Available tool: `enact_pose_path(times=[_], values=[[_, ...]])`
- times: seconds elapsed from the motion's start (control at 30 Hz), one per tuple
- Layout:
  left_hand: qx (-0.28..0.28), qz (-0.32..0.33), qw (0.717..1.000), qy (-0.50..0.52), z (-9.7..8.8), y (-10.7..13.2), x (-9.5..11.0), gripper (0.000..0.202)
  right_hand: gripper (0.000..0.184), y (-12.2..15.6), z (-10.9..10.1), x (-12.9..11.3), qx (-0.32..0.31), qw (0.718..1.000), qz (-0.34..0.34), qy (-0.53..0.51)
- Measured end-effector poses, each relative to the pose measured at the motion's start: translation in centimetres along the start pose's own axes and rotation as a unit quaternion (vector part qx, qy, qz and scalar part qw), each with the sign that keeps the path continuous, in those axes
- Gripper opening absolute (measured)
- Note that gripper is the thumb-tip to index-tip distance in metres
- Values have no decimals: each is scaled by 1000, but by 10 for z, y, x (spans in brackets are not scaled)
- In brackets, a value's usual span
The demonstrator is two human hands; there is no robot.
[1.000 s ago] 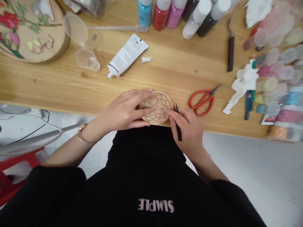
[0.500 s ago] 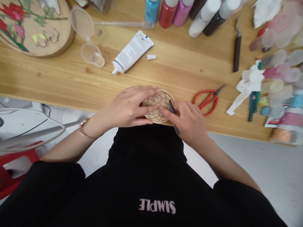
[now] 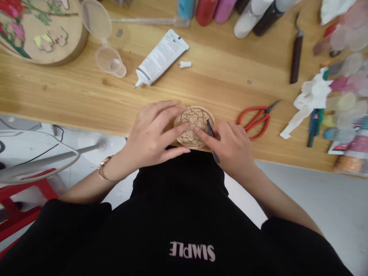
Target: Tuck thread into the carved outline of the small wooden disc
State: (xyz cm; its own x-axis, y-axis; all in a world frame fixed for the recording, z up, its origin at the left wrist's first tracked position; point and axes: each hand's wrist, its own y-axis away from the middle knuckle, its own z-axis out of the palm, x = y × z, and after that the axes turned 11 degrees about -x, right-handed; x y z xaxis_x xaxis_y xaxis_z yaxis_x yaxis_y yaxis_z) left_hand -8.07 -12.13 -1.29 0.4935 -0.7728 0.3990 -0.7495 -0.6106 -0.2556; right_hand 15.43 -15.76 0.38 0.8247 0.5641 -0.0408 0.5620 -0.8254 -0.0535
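Note:
A small round wooden disc with outlined flower-petal pieces on it lies at the table's front edge. My left hand grips its left side, with the index fingertip pressing on the petals and the thumb along the near edge. Tucked in my right hand is a slim black tweezers-like tool, its pointed end facing away from me. The right index fingertip touches the middle of the petals, close to the left one. Red-handled pliers lie just right of my right hand.
Behind the disc lie a white glue tube and its small cap. An open clear cup and a large decorated wood slice are at left. Paint bottles, a dark-handled tool, crumpled tissue and several small tubs stand around.
My left hand has shifted slightly, its index finger drawing back a little from the disc's middle and its fingers spreading. The right hand keeps its place with the black tool. The view has shifted slightly.

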Motion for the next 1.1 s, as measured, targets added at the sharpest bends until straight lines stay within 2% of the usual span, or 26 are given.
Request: enact_pose_path(times=[0.13,0.27,0.6,0.77,1.1], values=[[-5,-30,999,-40,13,4,15,54,32,1,1,-1,-14,1000,2,-7],[-9,-38,998,-57,19,6,18,54,32,1,0,-1,-5,1000,-3,3],[11,-13,997,-79,19,3,19,57,31,-2,-4,-1,4,999,-14,37],[10,-18,999,-50,23,3,21,59,31,-2,-4,-2,9,1000,-13,19],[17,-20,997,-71,22,2,22,57,31,-1,-4,-2,3,1000,-12,19]])
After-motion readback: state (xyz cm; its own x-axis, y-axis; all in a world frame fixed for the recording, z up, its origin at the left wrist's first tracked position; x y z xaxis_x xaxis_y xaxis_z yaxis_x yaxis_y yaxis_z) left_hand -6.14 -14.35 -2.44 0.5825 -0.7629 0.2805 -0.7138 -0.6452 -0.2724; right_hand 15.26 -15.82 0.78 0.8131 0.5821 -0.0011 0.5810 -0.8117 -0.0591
